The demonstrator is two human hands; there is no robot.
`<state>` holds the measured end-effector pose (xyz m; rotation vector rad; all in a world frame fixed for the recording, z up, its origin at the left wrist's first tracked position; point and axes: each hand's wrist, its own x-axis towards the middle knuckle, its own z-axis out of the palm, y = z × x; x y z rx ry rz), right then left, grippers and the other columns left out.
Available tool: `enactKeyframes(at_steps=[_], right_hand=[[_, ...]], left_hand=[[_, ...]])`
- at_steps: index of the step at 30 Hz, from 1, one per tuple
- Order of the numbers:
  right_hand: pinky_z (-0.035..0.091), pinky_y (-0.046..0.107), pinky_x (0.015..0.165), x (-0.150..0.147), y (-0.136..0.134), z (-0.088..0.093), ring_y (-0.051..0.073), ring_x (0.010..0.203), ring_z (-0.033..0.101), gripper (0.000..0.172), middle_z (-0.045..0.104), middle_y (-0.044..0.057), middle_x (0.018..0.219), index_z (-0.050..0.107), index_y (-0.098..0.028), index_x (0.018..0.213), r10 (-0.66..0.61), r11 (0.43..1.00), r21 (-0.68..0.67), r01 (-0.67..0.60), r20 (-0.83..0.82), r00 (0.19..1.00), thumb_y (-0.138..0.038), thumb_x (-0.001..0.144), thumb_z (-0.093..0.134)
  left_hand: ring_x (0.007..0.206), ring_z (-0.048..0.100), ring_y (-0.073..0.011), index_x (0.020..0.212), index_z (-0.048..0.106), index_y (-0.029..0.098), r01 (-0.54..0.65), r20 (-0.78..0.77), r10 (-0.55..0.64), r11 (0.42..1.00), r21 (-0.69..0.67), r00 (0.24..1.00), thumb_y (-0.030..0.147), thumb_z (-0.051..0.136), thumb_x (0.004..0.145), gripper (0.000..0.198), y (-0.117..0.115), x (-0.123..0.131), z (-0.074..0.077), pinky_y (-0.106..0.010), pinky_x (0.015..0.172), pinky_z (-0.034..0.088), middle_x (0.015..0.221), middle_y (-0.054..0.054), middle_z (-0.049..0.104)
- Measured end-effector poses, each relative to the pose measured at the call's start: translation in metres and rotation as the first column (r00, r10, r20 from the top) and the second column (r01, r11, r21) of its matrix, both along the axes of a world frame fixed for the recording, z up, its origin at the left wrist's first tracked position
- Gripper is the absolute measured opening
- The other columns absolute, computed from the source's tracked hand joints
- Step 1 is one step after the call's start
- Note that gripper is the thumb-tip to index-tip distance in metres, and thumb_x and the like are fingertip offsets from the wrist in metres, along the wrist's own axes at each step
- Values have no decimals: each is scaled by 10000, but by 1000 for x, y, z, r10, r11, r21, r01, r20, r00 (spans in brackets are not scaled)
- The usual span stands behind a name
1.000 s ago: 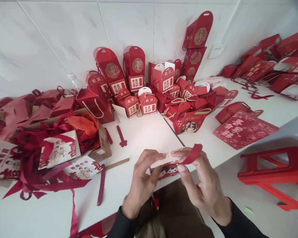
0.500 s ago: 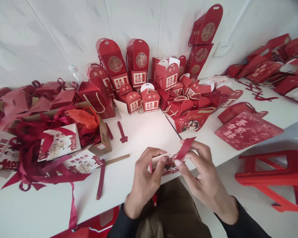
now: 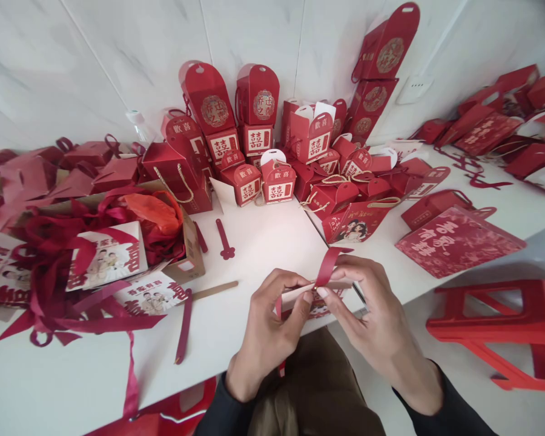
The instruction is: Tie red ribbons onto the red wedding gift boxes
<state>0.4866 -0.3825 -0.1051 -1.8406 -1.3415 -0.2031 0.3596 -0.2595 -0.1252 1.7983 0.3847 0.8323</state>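
Observation:
Close to the table's front edge, a small gift box (image 3: 323,307) with a red printed side is between my hands. My left hand (image 3: 277,318) pinches the pale upper edge of it between thumb and fingers. A dark red strip (image 3: 327,266), a flat handle by its look, curls up from the top of the box. My right hand (image 3: 367,309) has its thumb and fingers closed on this strip at the box's top edge. The fingers hide most of the box and the spot where strip and box meet.
Left, a cardboard box (image 3: 193,257) overflows with dark red ribbons and printed cards. Loose strips (image 3: 226,239) lie on the white table (image 3: 263,242). Many red gift boxes (image 3: 279,181) stand along the wall. A flat red bag (image 3: 458,241) lies right, above a red stool (image 3: 499,309).
My right hand has brought the strip left and down to the box's top edge, close to my left fingertips. The strip now arches upward. The whole view has shifted slightly.

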Motion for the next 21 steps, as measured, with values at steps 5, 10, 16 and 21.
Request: enactKeyframes(at_steps=[5,10,16,21], right_hand=[[542,315,783,0,-1,0,212,948,645,80,643,33,1028,583,-292,1108,23,999,-39,-29,-156,987,-261,1035,591],[552,303,758,0,-3,2,203,915,671,63,668,33,1010,607,-289,1079,-4,996,-91,-23,-294,956,-325,1041,570],[563,257,720,4,-8,8,186,960,663,120,639,25,1097,613,-325,1132,14,985,-154,-77,-369,929,-383,1031,583],[565,261,845,5,-16,15,177,996,660,78,634,14,1127,639,-326,1091,61,972,-187,-140,-376,925,-341,1022,605]], left_hand=[[843,670,-144,967,695,209,5,3,-5,999,-41,1000,213,717,897,73,1,6,-1,-257,765,541,927,-23,699],[791,678,-127,916,703,200,-3,28,6,996,-93,1000,220,723,898,33,0,14,-2,-229,714,546,874,-14,706],[795,695,-119,930,711,199,30,79,-31,999,14,996,174,712,912,31,-2,10,-6,-217,713,561,877,-21,725],[926,735,-167,1009,711,214,67,130,-78,994,88,988,133,696,917,123,-10,3,-10,-280,793,603,1003,-55,762]])
